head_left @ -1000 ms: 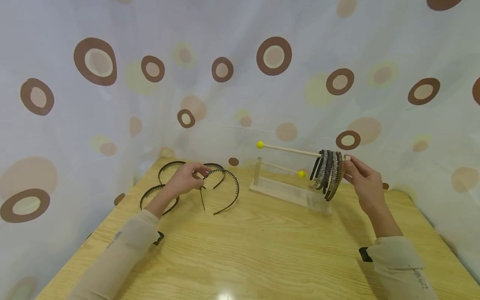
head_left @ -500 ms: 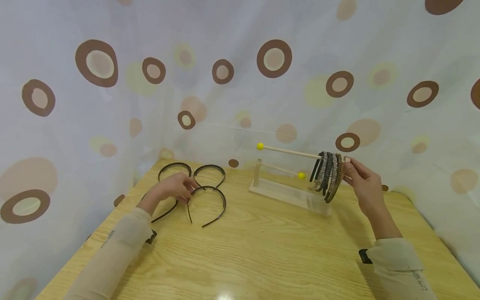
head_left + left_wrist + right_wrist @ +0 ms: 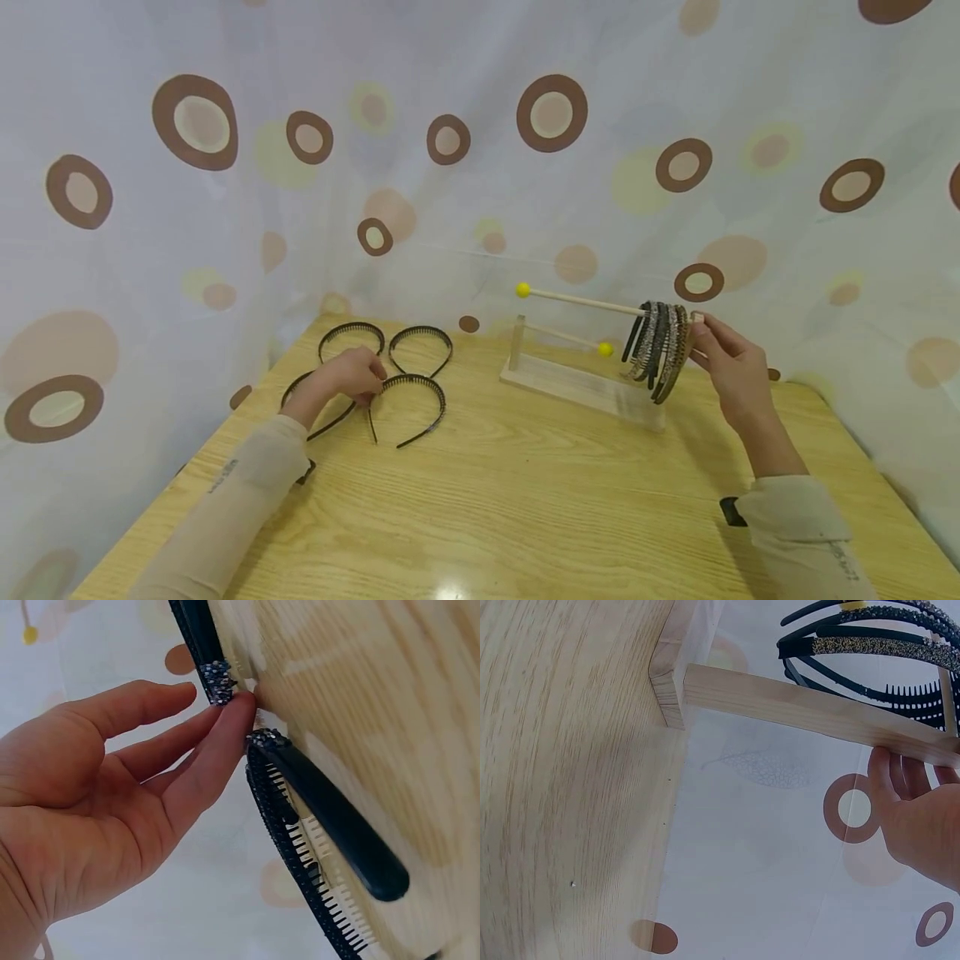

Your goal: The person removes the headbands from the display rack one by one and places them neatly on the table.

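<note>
On the left of the table lie several black toothed headbands. My left hand (image 3: 352, 375) is at the near right headband (image 3: 443, 406), its fingertips touching the end of a band. In the left wrist view the thumb stands apart from the fingers, and a toothed headband (image 3: 337, 814) with a beaded patch lies beside them. To the right, my right hand (image 3: 735, 371) holds the upright post (image 3: 795, 701) of a wooden headband stand (image 3: 570, 387). Several dark and glittery headbands (image 3: 658, 342) hang on its upper rod, close to that post.
Two more headbands, a back left one (image 3: 351, 326) and a back middle one (image 3: 422, 330), lie behind my left hand. Yellow balls (image 3: 522, 290) cap the stand's rods. A dotted white curtain (image 3: 480, 183) hangs behind the wooden table (image 3: 510, 508).
My left hand has moved left and nearer with the near right headband, and its thumb is now apart from the fingers. The right hand keeps its grip on the post.
</note>
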Action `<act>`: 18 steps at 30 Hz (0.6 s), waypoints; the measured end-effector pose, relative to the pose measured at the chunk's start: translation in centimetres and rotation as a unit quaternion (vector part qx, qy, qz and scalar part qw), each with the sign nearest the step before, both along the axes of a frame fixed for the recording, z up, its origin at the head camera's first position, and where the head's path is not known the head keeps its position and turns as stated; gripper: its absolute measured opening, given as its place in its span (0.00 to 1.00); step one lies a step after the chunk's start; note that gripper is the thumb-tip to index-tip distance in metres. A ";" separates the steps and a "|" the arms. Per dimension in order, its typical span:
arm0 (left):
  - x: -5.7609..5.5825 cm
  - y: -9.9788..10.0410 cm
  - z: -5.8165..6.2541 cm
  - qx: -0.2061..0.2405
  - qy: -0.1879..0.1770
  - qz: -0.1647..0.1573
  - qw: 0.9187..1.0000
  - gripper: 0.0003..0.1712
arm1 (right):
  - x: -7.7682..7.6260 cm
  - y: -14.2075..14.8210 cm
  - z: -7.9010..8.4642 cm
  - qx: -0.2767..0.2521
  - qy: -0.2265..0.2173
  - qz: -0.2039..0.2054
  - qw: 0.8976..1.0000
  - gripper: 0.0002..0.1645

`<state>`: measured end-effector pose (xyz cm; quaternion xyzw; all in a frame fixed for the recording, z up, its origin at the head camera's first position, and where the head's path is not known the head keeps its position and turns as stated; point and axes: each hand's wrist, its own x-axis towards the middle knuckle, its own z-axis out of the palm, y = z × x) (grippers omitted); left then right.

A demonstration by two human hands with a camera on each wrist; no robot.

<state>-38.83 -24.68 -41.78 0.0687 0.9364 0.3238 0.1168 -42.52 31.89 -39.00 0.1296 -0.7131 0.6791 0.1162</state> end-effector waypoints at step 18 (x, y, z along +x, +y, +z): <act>1.4 4.7 3.0 0.035 0.188 -0.066 0.979 0.18 | 0.1 -0.1 0.0 -0.012 -0.003 0.000 1.000 0.40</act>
